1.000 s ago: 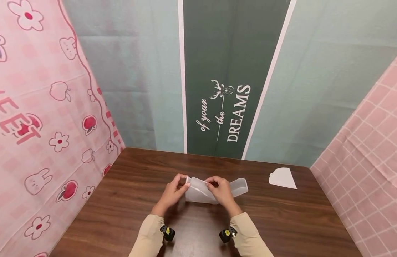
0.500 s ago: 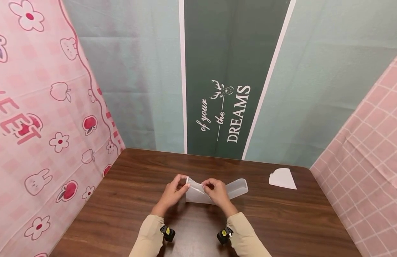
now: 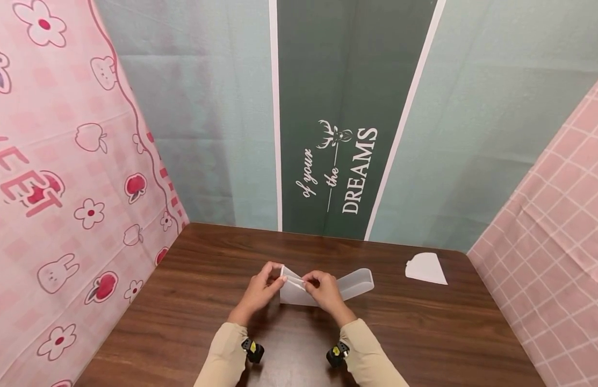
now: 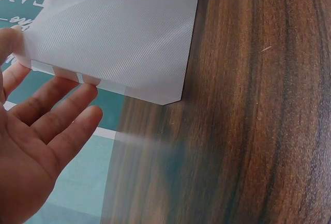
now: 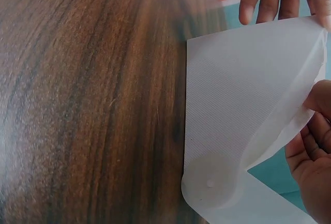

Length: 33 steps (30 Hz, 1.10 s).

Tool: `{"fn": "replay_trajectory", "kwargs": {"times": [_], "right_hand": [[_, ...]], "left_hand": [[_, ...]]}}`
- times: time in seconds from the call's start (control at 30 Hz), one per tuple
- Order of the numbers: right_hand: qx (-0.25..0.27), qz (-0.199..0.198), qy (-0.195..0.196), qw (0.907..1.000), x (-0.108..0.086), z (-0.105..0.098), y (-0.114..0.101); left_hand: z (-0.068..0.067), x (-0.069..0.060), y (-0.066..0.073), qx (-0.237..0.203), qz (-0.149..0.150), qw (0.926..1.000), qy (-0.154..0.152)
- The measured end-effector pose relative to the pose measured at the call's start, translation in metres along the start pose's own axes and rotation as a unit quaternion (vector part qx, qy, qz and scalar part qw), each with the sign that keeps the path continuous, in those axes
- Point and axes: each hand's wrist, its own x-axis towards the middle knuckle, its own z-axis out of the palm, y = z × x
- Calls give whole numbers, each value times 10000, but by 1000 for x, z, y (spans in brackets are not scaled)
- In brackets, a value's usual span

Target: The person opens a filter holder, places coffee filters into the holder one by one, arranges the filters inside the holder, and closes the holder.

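Gripping the left end of a hinged translucent plastic case (image 3: 296,297) with the left hand (image 3: 261,288), pinching its upper corner between thumb and fingers and seemingly steadying it. Holding the case between both hands over the wood-grain table (image 3: 424,317), apparently standing it on its lower edge. Next to the right, showing a ragged-edged white layer (image 5: 274,144) along the open mouth; being unable to tell whether lining or separate insert. Pinching at that layer with thumb and fingers of the right hand (image 3: 326,293), so judging the work at the mouth to be under way rather than finished. Beyond the right hand, showing the long cover (image 3: 359,282) swung out to the right about a round pivot (image 5: 210,184) near the lower right corner: counting opening as done, closing as not yet done. Farthest right, showing a flat white fan-shaped piece (image 3: 426,269) lying on the table, well apart from the case and touched by neither hand; being unable to tell its part, if any, in the handling.
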Motion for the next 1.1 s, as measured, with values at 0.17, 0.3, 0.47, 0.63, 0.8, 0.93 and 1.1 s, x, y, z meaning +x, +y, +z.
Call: {"fn": "replay_trajectory", "kwargs": {"times": [0.17, 0.3, 0.47, 0.63, 0.8, 0.93, 1.1], "right_hand": [[27, -51, -24, 10000, 0, -1, 0], [4, 6, -46, 10000, 0, -1, -1], [15, 25, -68, 10000, 1, -2, -2], [16, -19, -109, 9999, 1, -4, -2], [-361, -126, -512, 9980, 2, -15, -9], [-904, -358, -1029, 9899, 6, -28, -19], [-1690, -358, -1572, 9723, 8, -42, -37]], "left_hand": [[-1, 1, 2, -39, 50, 10000, -27], [-1, 1, 3, -41, 44, 10000, -34], [-1, 1, 3, -55, 62, 10000, -26], [0, 2, 3, -42, 24, 10000, 14], [0, 0, 13, -65, 30, 10000, 49], [-5, -6, 32, -128, 23, 9999, -23], [-9, -9, 44, -67, 19, 10000, -32]]}}
